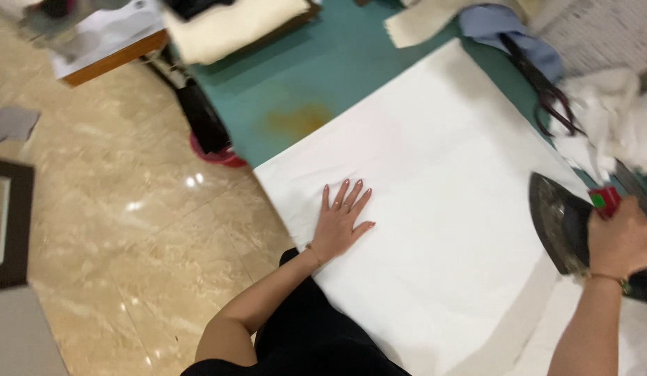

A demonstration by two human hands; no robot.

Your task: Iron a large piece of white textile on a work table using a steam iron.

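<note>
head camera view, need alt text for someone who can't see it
Seen from above, a person's left hand presses flat on a white cloth spread over a green table, while the right hand grips a dark clothes iron at the cloth's right edge. Black scissors lie at the table's far side, and a glossy beige tiled floor is on the left.

Both forearms are bare, with no sleeves reaching the wrists. The left hand (pixel 339 221) wears a thin ring on one finger and has glossy, pinkish nails, with a slim band at its wrist. The right hand (pixel 621 240) carries a fine gold-toned bracelet at the wrist. Black clothing covers the lap.
</note>
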